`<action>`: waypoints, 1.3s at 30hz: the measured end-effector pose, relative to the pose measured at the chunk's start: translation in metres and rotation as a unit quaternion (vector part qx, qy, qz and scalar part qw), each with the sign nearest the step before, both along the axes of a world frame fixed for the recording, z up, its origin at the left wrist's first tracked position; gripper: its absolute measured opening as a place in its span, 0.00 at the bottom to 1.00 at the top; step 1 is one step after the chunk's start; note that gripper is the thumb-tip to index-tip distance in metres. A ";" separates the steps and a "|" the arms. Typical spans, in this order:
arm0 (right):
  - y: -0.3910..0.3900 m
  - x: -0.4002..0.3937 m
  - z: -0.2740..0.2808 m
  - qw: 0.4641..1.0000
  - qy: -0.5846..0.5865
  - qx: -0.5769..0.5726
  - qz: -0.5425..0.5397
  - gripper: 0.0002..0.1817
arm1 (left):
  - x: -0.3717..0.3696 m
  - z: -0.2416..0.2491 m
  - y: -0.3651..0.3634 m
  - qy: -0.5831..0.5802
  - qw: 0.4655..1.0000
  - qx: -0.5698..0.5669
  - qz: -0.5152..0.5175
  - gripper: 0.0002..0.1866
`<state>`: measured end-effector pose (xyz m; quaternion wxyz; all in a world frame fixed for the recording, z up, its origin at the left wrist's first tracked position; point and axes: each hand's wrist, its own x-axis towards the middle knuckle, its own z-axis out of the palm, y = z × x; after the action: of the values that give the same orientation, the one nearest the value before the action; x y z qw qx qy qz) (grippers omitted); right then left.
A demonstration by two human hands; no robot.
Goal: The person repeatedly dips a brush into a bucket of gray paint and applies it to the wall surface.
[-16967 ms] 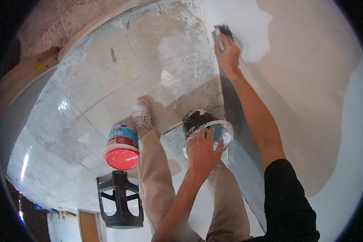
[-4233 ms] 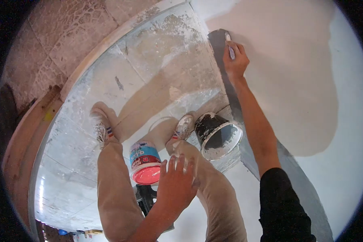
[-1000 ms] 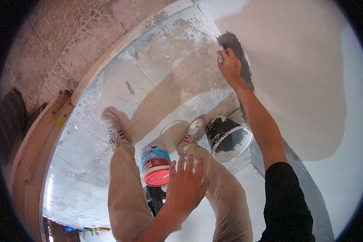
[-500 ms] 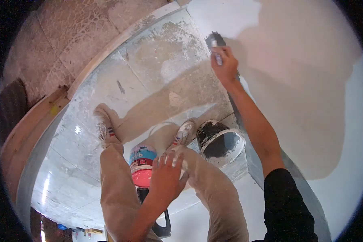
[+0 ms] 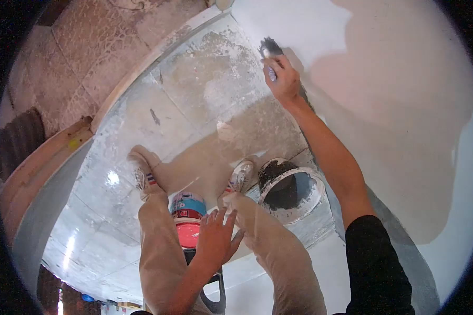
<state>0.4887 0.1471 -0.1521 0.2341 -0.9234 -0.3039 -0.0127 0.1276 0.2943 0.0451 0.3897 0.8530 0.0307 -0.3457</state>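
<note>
My right hand (image 5: pixel 284 79) grips the handle of a paint brush (image 5: pixel 269 48). The dark, splayed bristles touch the lower edge of the white wall (image 5: pixel 394 94), where it meets the floor. My left hand (image 5: pixel 218 236) hangs over my knee, fingers spread, holding nothing. Just left of its fingertips stands a small blue and red paint bucket (image 5: pixel 188 205) with a pink-red part (image 5: pixel 187 233). A larger paint-smeared black bucket (image 5: pixel 289 191) rests on the floor beside my right shoe, its whitish rim towards me.
Grey, paint-spattered floor tiles (image 5: pixel 178 100) lie under my shoes (image 5: pixel 240 176). A raised curved edge (image 5: pixel 142 63) borders brown tiles (image 5: pixel 84 47) at the upper left. A black object with a handle (image 5: pixel 214 296) is below my left hand.
My right hand and the brush have moved slightly left and up along the wall's lower edge. The view has shifted slightly. My left hand remains over the knee.
</note>
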 end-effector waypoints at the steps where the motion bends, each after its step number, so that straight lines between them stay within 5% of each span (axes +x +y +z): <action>1: 0.001 -0.001 -0.013 1.000 0.017 -0.013 0.002 0.24 | -0.002 -0.001 0.001 0.007 1.000 0.006 -0.009 0.30; 5: 0.000 0.012 -0.065 0.995 0.002 -0.095 0.014 0.23 | 0.009 0.000 0.011 0.023 1.000 0.005 0.002 0.30; 13: 0.007 0.002 0.014 0.999 -0.045 0.017 -0.015 0.13 | 0.001 -0.006 0.013 0.048 0.999 0.006 0.002 0.29; 20: 0.007 0.002 -0.059 0.998 0.009 -0.045 -0.035 0.17 | 0.016 -0.006 0.008 0.029 1.000 0.002 -0.003 0.28; 27: -0.001 0.005 0.015 0.998 -0.042 0.045 -0.034 0.21 | 0.006 -0.010 0.002 0.040 0.999 -0.005 -0.016 0.28; 35: 0.000 0.008 -0.054 0.999 -0.022 -0.025 -0.016 0.19 | 0.009 -0.012 0.011 0.025 1.000 0.004 -0.014 0.28; 39: 0.004 0.013 0.002 0.999 -0.037 -0.021 -0.030 0.15 | 0.007 -0.012 0.013 0.028 1.000 0.008 -0.002 0.27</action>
<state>0.5020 0.1508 -0.1505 0.2032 -0.9357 -0.2843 -0.0476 0.1350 0.3078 0.0327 0.3808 0.8461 0.0429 -0.3704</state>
